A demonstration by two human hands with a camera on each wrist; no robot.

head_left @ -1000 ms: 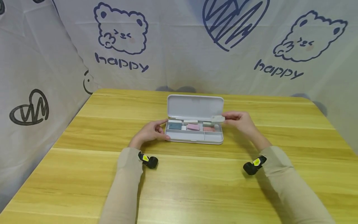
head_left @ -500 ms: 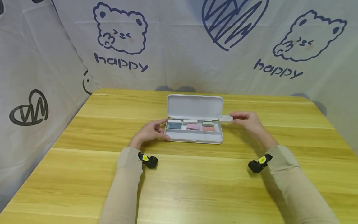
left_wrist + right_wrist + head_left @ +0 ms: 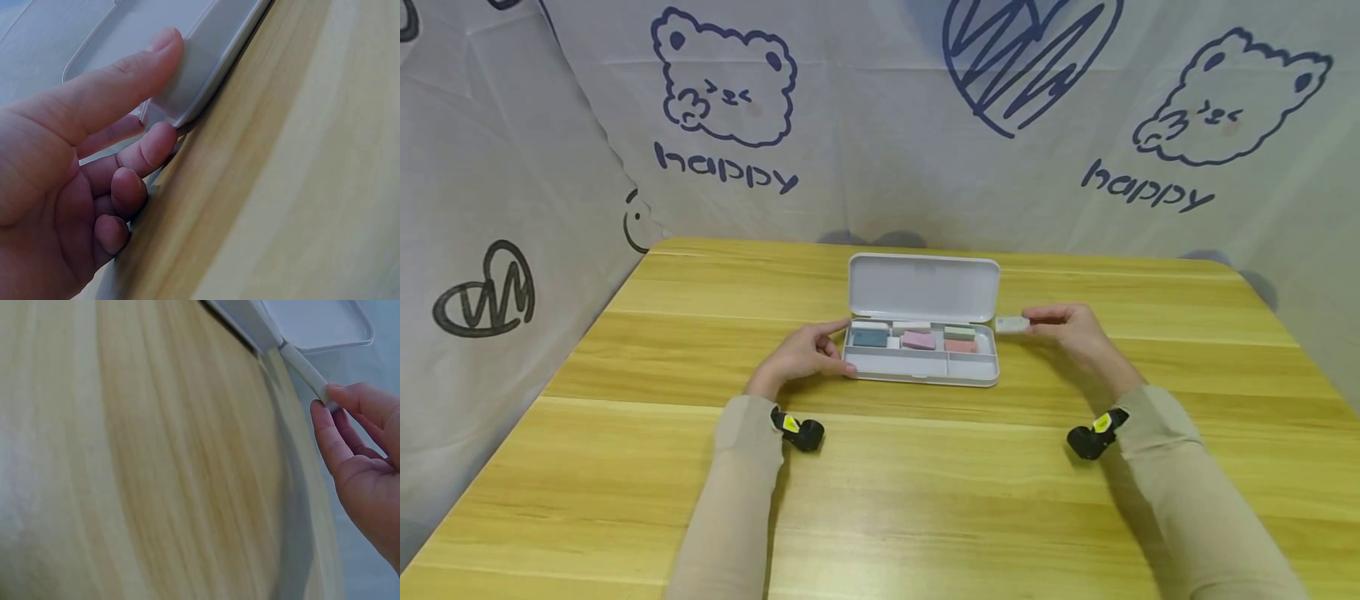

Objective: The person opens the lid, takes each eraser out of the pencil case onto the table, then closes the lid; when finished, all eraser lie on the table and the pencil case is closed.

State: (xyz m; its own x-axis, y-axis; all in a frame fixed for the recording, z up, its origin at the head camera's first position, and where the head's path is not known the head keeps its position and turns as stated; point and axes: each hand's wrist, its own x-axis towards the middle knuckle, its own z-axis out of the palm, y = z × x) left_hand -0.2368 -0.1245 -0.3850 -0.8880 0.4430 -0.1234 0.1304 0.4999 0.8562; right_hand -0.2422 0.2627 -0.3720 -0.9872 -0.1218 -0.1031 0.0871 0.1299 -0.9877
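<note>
An open white pencil case (image 3: 880, 364) lies on the table with its lid (image 3: 923, 287) raised at the back. My left hand (image 3: 797, 354) grips its left end; in the left wrist view the thumb (image 3: 164, 44) lies over the rim and a fingertip is at the corner below. My right hand (image 3: 1071, 333) pinches a flat white eraser (image 3: 1011, 325) by one end, just off the case's right back corner. Inside the case are a blue block (image 3: 869, 338), a pink block (image 3: 918, 340), an orange-pink block (image 3: 960, 346) and several pale ones.
The case stands on a wood-grain table (image 3: 917, 500), toward its back edge. A white cloth (image 3: 880, 167) with drawn bears and a heart hangs behind. Each sleeve cuff carries a small black camera (image 3: 805, 433).
My right hand has carried the eraser rightward from over the case's right back corner to just outside it, then slightly lower. The left hand and the case stay where they were.
</note>
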